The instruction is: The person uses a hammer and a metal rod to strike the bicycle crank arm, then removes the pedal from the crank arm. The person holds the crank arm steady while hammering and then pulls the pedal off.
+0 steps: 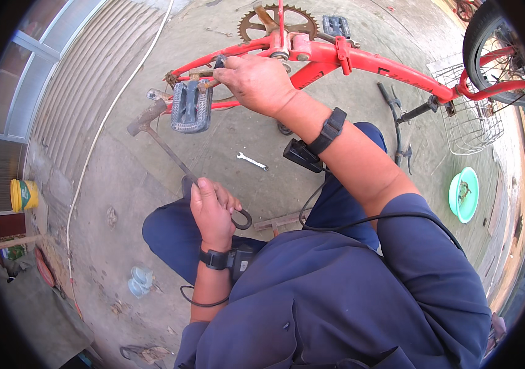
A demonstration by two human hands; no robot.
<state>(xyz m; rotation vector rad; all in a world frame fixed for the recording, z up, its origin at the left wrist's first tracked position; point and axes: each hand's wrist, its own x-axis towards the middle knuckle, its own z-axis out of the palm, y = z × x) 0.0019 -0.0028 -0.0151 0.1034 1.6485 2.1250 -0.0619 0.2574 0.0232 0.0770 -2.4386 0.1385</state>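
Note:
My left hand [211, 209] is closed round the thin metal handle of a hammer [170, 150]. The rusty hammer head points up and left, close to a grey pedal [191, 107]. My right hand [255, 83] reaches across to the red bicycle frame [367, 63], its fingers curled over the rusty crank arm [206, 84] by that pedal. A small dark piece shows at those fingertips, too hidden to name. Beyond the hand are a rusty chainring [255, 27] and a second pedal [336, 26]. The bicycle appears upturned, with its handlebar [396, 111] low near the floor.
An open-ended wrench [252, 162] lies on the floor between my knees and the frame. To the right are a wire basket [468, 132], a wheel [490, 52] and a green basin [457, 195] with small parts. A yellow bucket [24, 195] stands left, beyond a white hose [98, 132].

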